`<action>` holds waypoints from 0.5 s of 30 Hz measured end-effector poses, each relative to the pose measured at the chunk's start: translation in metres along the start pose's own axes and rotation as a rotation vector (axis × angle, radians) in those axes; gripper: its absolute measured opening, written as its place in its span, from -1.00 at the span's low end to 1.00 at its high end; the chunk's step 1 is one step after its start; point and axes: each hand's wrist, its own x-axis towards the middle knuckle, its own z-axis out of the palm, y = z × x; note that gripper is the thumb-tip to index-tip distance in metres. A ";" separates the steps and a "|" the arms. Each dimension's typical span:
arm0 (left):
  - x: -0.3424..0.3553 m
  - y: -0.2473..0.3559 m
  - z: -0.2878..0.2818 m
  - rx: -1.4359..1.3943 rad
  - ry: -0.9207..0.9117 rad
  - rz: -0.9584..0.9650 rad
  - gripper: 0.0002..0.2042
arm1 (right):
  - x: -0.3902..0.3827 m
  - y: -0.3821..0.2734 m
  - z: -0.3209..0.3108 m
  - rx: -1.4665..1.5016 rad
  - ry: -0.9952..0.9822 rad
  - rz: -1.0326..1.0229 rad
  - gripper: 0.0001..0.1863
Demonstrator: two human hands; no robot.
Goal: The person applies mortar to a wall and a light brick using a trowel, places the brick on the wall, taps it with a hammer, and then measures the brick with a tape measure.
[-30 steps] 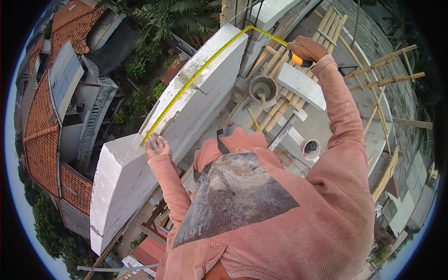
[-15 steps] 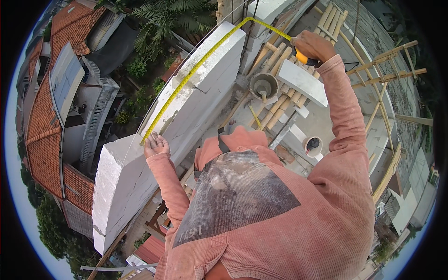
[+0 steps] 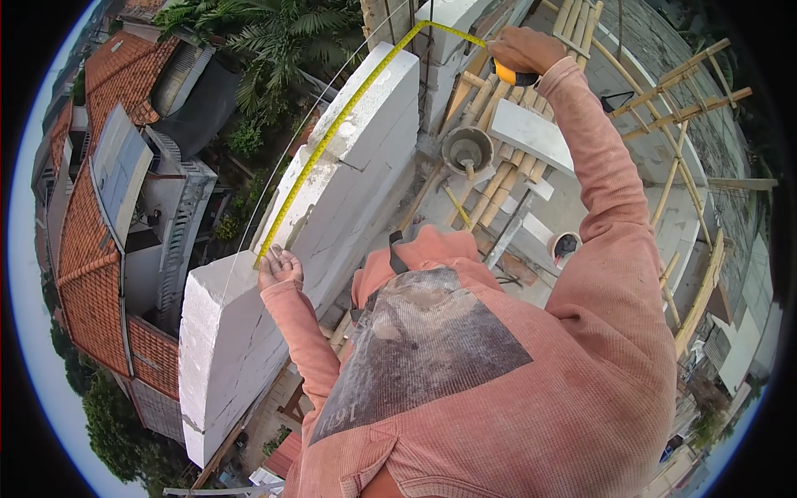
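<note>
A yellow tape measure [image 3: 320,148] is drawn out along the top of a white block wall [image 3: 357,137]. Its blade bends near a column and runs across to the orange-and-black case. My right hand [image 3: 529,51] is wrapped round that case, out at the upper right. At the near end, my left hand [image 3: 281,267], palm up with curled fingers, pinches the blade's tip. The tip lies against the step where a taller white block [image 3: 217,311] begins. Part of the left hand's grip is hidden.
A mortar bucket [image 3: 467,153] and a pale slab [image 3: 533,134] sit by bamboo poles [image 3: 496,192]. A pale pail [image 3: 564,246] stands nearer. A thin string [image 3: 274,176] runs along the wall's outer side, above a drop to tiled roofs [image 3: 83,249].
My right hand has moved up and left with the tape case, and the blade's bend shifted with it. My left hand stays at the step. The string now appears farther from the wall's edge.
</note>
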 end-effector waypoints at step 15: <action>0.006 0.005 -0.003 -0.009 -0.001 -0.038 -0.65 | -0.016 0.000 -0.006 0.098 -0.033 0.056 -0.49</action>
